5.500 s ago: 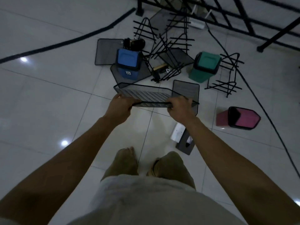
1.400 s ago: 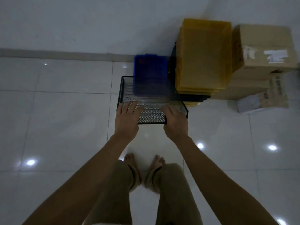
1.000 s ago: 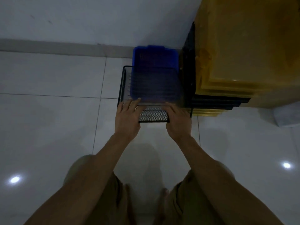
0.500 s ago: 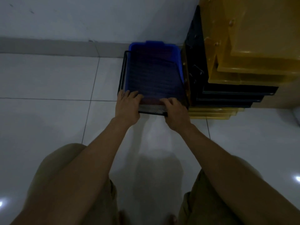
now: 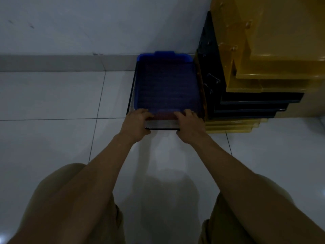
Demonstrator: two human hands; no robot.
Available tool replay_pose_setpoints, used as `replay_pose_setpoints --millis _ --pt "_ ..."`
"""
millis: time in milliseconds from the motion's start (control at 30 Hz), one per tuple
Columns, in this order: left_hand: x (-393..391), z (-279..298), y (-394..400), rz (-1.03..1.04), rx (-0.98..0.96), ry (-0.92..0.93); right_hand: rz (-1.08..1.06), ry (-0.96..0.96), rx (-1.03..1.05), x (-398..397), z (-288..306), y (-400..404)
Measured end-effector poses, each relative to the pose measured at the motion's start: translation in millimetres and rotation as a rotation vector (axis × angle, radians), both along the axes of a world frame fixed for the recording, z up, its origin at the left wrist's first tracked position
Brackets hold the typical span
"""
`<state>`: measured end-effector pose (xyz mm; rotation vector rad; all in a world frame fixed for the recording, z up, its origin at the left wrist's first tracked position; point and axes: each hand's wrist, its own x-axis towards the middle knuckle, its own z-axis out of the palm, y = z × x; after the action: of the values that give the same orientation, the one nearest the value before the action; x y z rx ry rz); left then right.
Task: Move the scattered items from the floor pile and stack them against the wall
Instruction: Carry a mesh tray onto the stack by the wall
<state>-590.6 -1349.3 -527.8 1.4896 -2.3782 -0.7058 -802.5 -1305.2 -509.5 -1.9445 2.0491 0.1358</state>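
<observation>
Placing step, near its end by my read: the black mesh tray (image 5: pixel 161 124) was being set down at the wall (image 5: pixel 88 23) in the upper centre of the frame, and it appeared to sit over or around the blue tray (image 5: pixel 167 85). Which one nests in which I could not tell; the light was too dim.

Left hand (image 5: pixel 136 125) gripped the tray's near edge at its left corner, fingers curled over the rim, thumb underneath. Right hand (image 5: pixel 189 126) did the same at the right corner. Both were holding the tray, not just resting on it.

Tray's long axis ran from the person toward the wall, so bottom-to-top in the frame. Its far short end sat at the baseboard (image 5: pixel 52 63), and its near short end pointed back at the person. Its right side lay just beside the stack of black and yellow trays (image 5: pixel 255 103) in the upper right; whether they touched was unclear.

Next move, as a judgement: let go with both hands once the tray is flat and square to the wall, nudge it flush if the near edge sticks out, then go back for another item. Floor (image 5: pixel 52 147) was glossy tile, so the tray could slide if pushed hard.
</observation>
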Motion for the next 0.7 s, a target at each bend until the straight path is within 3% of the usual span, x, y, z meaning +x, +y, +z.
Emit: replay_pose_setpoints --millis 200,433,600,700 --pt "-14 -2 -2 0.108 -0.059 -0.021 -0.08 0.01 -0.092 -5 -3 0" --pt "-19 2 -11 0.106 0.01 -0.021 -0.067 0.002 -0.211 -3 -1 2" --pt "-25 -4 -13 0.237 -0.146 -0.16 -0.032 -0.023 -0.124 2 -2 -2" --pt "-32 -4 -14 0.291 -0.098 -0.151 -0.025 -0.033 -0.051 2 -5 -7"
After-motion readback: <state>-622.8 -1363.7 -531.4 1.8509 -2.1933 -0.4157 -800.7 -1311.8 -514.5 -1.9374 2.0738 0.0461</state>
